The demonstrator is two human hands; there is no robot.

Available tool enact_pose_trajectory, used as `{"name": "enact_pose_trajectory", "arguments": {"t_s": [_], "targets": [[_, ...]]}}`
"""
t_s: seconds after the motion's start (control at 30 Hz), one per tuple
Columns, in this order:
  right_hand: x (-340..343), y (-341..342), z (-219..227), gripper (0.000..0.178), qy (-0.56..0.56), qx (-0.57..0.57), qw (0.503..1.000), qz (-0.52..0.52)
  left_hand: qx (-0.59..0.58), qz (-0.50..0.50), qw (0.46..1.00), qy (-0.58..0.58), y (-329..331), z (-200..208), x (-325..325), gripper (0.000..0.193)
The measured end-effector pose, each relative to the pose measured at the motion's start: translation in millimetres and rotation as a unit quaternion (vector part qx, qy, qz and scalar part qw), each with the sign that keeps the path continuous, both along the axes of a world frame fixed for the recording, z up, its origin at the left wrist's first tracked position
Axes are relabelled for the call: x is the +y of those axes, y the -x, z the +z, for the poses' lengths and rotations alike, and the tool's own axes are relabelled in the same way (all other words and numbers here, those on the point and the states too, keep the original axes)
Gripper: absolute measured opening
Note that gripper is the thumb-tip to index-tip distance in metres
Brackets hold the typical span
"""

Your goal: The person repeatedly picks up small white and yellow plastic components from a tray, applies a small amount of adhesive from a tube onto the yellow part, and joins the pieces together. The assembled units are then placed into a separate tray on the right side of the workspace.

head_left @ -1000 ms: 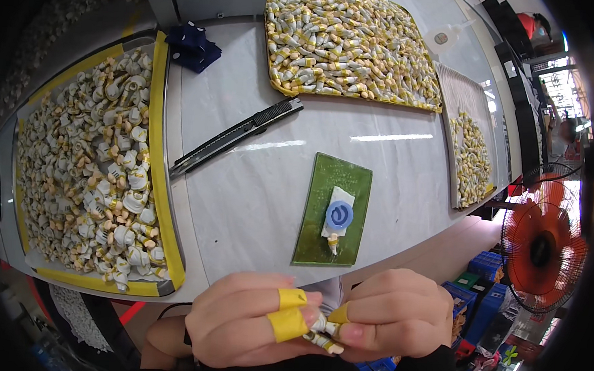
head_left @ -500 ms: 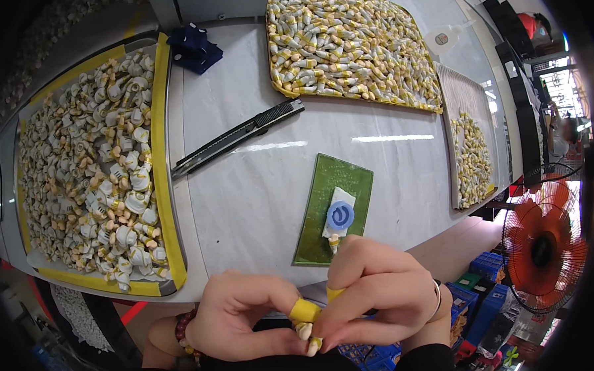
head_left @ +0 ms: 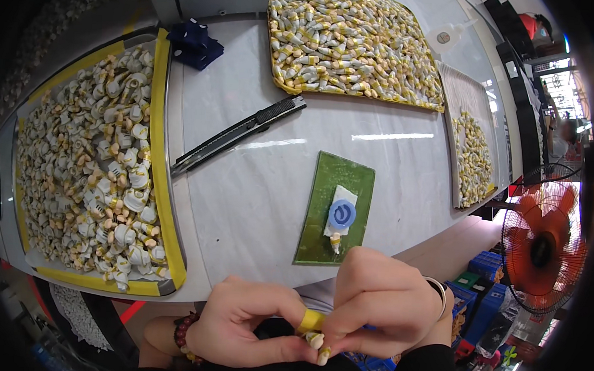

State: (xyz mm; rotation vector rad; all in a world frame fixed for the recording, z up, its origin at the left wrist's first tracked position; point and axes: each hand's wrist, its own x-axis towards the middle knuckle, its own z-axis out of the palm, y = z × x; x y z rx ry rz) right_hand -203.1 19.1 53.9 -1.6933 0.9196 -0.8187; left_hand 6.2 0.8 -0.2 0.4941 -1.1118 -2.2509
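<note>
My left hand (head_left: 244, 324) is closed, pinching a small cream-and-white figurine part (head_left: 314, 339) between thumb and forefinger. A yellow band wraps that forefinger. Pressed close to it, my right hand (head_left: 386, 305) is also closed, with its fingertips on a second small part (head_left: 324, 356) with a yellow band. The two parts sit side by side; whether they touch I cannot tell. Beyond the hands lies a green mat (head_left: 324, 180) bearing a white pad (head_left: 342, 193), a blue ring-shaped piece (head_left: 342, 215) and one small yellow-and-white part (head_left: 335, 243).
At left stands a yellow-edged tray (head_left: 160, 100) heaped with white figurine pieces. A utility knife (head_left: 239, 135) lies beside it, below a dark blue cloth (head_left: 194, 45). Another heaped tray (head_left: 356, 49), a squeeze bottle (head_left: 444, 38) and a partly filled tray (head_left: 457, 86) are farther off. An orange fan (head_left: 543, 246) stands right.
Both hands have shifted slightly right, still pinched together. The small parts between the fingertips have moved a little lower and to the right, and more of the left one shows.
</note>
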Motion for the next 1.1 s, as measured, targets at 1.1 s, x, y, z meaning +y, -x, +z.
{"name": "enact_pose_trajectory", "arguments": {"t_s": [1.1], "targets": [[1, -2, -6, 0.011, -0.028, -0.054, 0.998, -0.028, -0.054, 0.037, 0.991, 0.112, 2, 8, -5, 0.018]]}}
